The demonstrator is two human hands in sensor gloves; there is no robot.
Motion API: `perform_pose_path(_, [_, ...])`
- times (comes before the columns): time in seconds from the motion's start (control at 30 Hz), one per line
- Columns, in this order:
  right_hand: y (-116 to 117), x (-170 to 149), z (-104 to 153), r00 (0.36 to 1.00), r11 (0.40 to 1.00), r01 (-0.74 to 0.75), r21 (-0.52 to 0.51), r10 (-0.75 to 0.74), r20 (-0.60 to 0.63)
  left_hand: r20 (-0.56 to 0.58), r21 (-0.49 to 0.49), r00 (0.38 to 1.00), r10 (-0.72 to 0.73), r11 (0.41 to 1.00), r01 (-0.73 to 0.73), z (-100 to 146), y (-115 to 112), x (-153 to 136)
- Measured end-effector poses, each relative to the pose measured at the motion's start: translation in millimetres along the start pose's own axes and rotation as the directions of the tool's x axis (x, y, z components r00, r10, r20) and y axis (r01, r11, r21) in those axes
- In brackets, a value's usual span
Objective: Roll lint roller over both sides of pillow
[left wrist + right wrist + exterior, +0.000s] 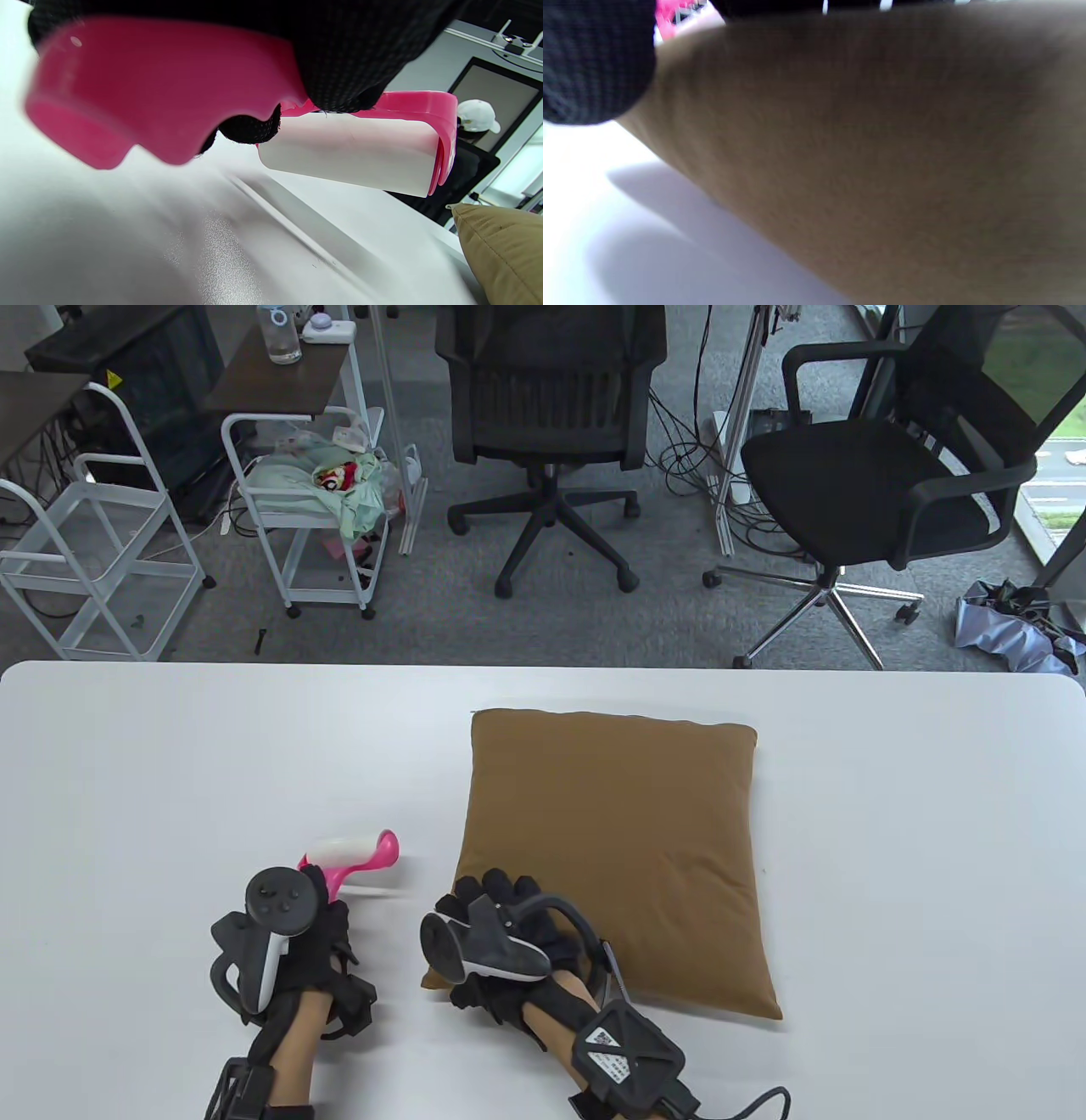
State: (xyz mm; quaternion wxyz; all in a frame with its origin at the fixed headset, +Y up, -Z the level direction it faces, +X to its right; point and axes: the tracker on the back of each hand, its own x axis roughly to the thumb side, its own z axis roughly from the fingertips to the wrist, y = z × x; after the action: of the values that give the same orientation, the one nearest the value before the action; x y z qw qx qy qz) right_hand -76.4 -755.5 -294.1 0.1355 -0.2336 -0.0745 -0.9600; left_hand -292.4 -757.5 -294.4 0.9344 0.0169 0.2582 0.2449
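Note:
A brown square pillow (pixel 619 848) lies flat on the white table (pixel 170 763), right of the middle. My left hand (pixel 318 903) grips the pink handle of a lint roller (pixel 352 853) and holds it a little above the table, left of the pillow. In the left wrist view the pink handle (pixel 148 93) is under my gloved fingers (pixel 339 55), and the white roll (pixel 348 154) points toward the pillow's corner (pixel 505 250). My right hand (pixel 509 920) rests on the pillow's near left corner. The right wrist view is filled by blurred pillow fabric (pixel 882 161).
Beyond the table's far edge stand two black office chairs (pixel 547 407) (pixel 882 475) and white wire carts (pixel 314 500) on grey carpet. The table's near edge is under my forearms.

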Motion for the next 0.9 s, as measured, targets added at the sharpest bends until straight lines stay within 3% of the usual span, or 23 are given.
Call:
perform_pose_path(0.13, [9,8,-10,0.997,0.995,-0.077,-0.066,0.076,-0.015,-0.011,0.013,1.000,0.022,1.000,-0.021,-3,3,-2])
perform_pose_path(0.27, [0,8,-17,0.992,0.967,-0.126,-0.221,0.128,-0.002,-0.031,0.006,0.999,0.042,0.999,-0.042,-5,3,-7])
perform_pose_path(0.47, [-78,-27,-5,0.999,0.900,-0.038,-0.434,0.035,-0.015,-0.052,0.030,0.994,0.091,0.996,-0.089,-7,7,-10])
perform_pose_path(0.53, [-121,-53,11,0.996,0.833,0.049,-0.550,-0.079,-0.031,-0.050,0.020,0.995,0.092,0.996,-0.091,-7,7,-10])
perform_pose_path(0.57, [-132,-61,16,0.992,0.807,0.080,-0.586,-0.121,-0.030,-0.049,0.021,0.995,0.091,0.996,-0.090,-7,7,-10])
perform_pose_path(0.67, [-176,-99,49,0.948,0.625,0.219,-0.749,-0.319,0.011,-0.053,0.032,0.994,0.099,0.995,-0.097,-6,8,-11])
perform_pose_path(0.7, [-180,-104,54,0.939,0.598,0.234,-0.767,-0.343,0.020,-0.053,0.033,0.994,0.100,0.995,-0.098,-6,8,-11])
perform_pose_path(0.83, [-187,-142,88,0.825,0.378,0.395,-0.837,-0.547,0.143,-0.052,0.019,0.994,0.099,0.995,-0.098,-7,8,-12])
perform_pose_path(0.9, [-176,-155,98,0.785,0.356,0.429,-0.830,-0.602,0.147,-0.063,0.020,0.992,0.113,0.994,-0.111,-9,8,-13])
